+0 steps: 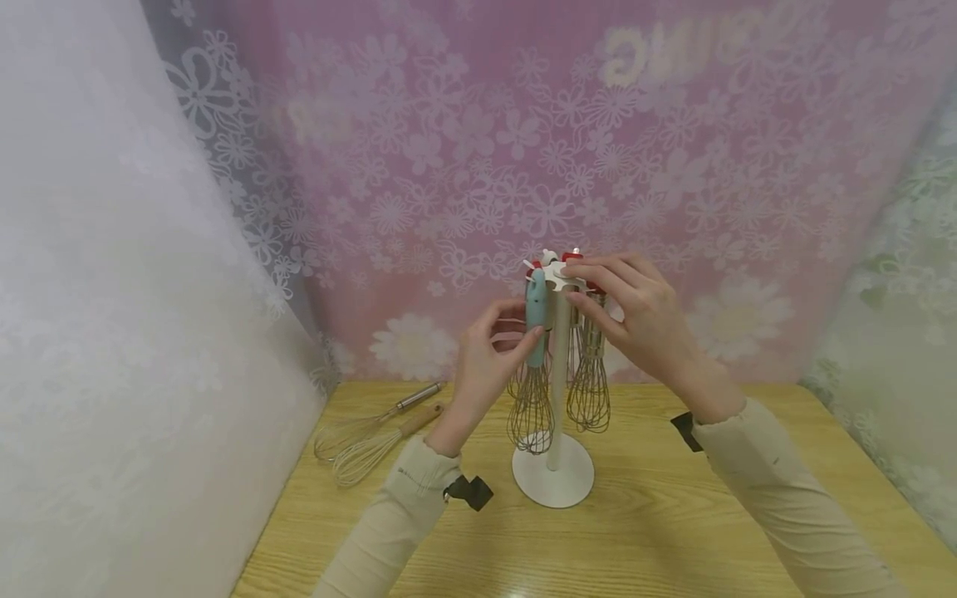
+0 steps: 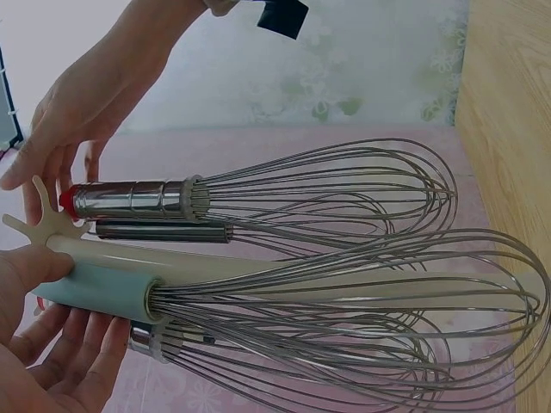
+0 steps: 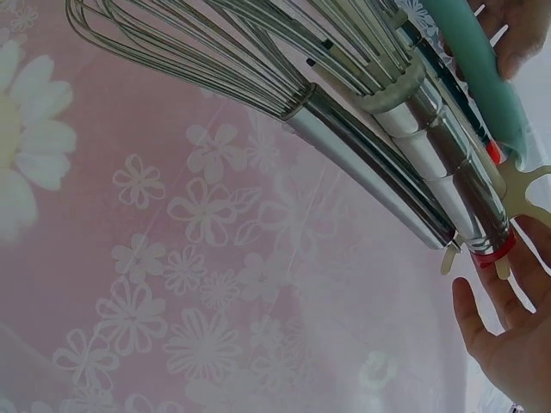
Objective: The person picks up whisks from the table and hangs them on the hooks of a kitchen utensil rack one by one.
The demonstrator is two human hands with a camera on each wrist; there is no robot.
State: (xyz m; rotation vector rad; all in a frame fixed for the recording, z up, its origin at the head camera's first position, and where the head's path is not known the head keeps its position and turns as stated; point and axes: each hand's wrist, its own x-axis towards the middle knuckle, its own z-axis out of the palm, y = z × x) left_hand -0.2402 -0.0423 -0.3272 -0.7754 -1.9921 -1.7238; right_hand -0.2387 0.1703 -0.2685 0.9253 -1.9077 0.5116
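Observation:
My left hand [image 1: 484, 353] holds a whisk by its teal handle [image 1: 536, 311], thumb on one side and fingers on the other. This whisk hangs upright at the left of a white whisk stand [image 1: 558, 374], wires [image 2: 413, 301] downward. Up at the hooked top of the stand, my right hand [image 1: 649, 320] grips the rim with thumb and fingertips. Beside it hang a metal whisk with a red end [image 3: 448, 163] and a slimmer steel-handled whisk [image 3: 370, 163]. Another metal-handled whisk [image 2: 155, 340] shows partly behind the teal one.
Two more whisks lie on the wooden table [image 1: 658, 531] at the left, one with a steel handle [image 1: 420, 397] and one with a wooden handle [image 1: 420, 421]. The stand's round base [image 1: 571, 490] rests on the table. Flowered curtains [image 1: 486, 166] close off the back and sides.

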